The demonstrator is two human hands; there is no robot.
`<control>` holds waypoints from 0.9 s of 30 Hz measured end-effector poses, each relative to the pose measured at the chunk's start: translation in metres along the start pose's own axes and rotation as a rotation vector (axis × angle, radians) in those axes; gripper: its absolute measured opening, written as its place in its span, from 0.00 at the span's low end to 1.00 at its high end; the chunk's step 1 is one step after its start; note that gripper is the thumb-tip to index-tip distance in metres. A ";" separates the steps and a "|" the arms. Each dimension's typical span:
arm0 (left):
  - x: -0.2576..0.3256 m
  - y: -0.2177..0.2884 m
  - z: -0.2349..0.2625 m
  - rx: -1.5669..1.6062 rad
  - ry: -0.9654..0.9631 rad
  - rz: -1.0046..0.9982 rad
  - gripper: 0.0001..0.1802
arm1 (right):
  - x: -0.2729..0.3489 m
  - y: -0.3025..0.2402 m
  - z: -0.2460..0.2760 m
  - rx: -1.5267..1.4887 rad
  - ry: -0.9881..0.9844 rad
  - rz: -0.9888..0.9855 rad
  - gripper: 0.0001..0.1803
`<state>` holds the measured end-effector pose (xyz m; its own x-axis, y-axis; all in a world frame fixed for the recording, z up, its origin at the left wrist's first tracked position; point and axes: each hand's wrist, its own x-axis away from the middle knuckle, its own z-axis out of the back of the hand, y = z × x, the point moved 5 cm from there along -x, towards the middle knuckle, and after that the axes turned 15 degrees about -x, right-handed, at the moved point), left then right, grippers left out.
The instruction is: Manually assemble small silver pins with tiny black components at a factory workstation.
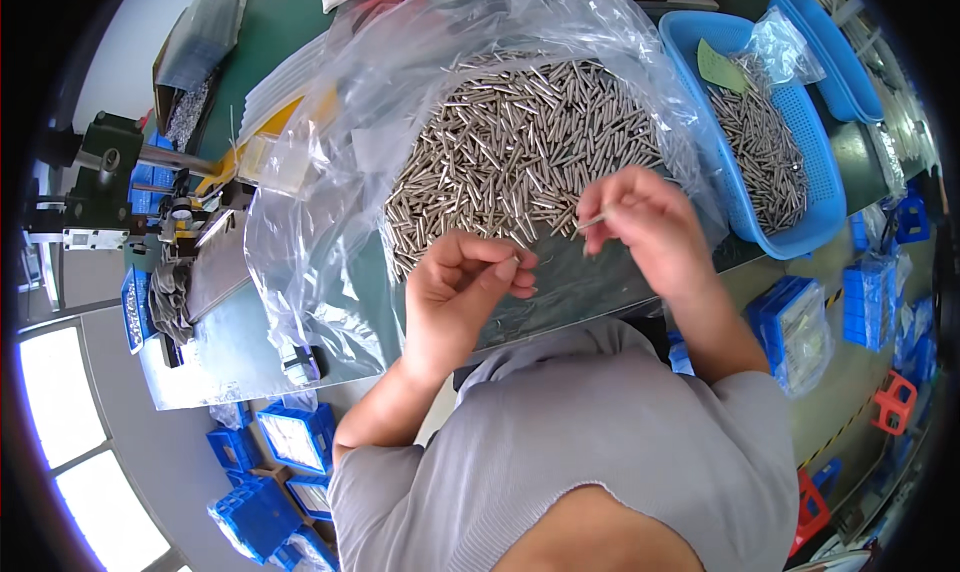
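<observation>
A broad heap of small metal pins (530,137) lies on clear plastic sheeting (310,207) over the green table. At the heap's near right edge, my right hand (640,222) pinches one slim metal pin (593,220) between thumb and fingertips. My left hand (465,287) is at the near left edge of the heap, its thumb and fingers closed together. A small bit shows at those fingertips, too small to name. The two hands are apart from each other.
Right of the heap, a blue basket (735,207) holds more pins and a green paper slip (722,69). A dark machine (105,177) stands at the left. Blue crates (255,517) and a red stool (893,402) are on the floor beyond the table (560,287).
</observation>
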<state>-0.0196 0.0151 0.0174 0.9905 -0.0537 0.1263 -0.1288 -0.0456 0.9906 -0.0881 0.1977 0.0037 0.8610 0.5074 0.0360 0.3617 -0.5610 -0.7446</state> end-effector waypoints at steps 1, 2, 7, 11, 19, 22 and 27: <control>0.000 -0.001 0.002 0.055 0.042 0.009 0.04 | -0.003 -0.004 0.010 -0.151 0.051 0.006 0.06; 0.000 -0.004 0.002 0.055 0.037 0.013 0.04 | -0.007 -0.007 0.013 -0.214 0.054 -0.001 0.06; 0.006 -0.015 0.003 0.203 0.088 0.024 0.02 | -0.022 -0.005 0.000 0.438 -0.052 -0.086 0.05; 0.018 -0.012 -0.001 0.130 -0.039 0.049 0.03 | -0.031 -0.005 -0.028 1.040 -0.237 0.164 0.05; 0.029 -0.024 0.007 0.168 -0.059 0.041 0.03 | -0.027 0.022 -0.046 1.472 -0.368 0.237 0.11; 0.023 -0.029 0.008 0.246 -0.033 0.013 0.03 | -0.025 0.025 -0.042 1.526 -0.325 0.255 0.11; 0.018 -0.034 0.007 0.336 0.019 0.020 0.03 | -0.015 0.023 -0.037 1.458 -0.255 0.387 0.09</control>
<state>0.0023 0.0089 -0.0142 0.9880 -0.0391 0.1494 -0.1532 -0.3716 0.9157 -0.0797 0.1527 0.0109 0.6792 0.6667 -0.3070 -0.6505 0.3530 -0.6725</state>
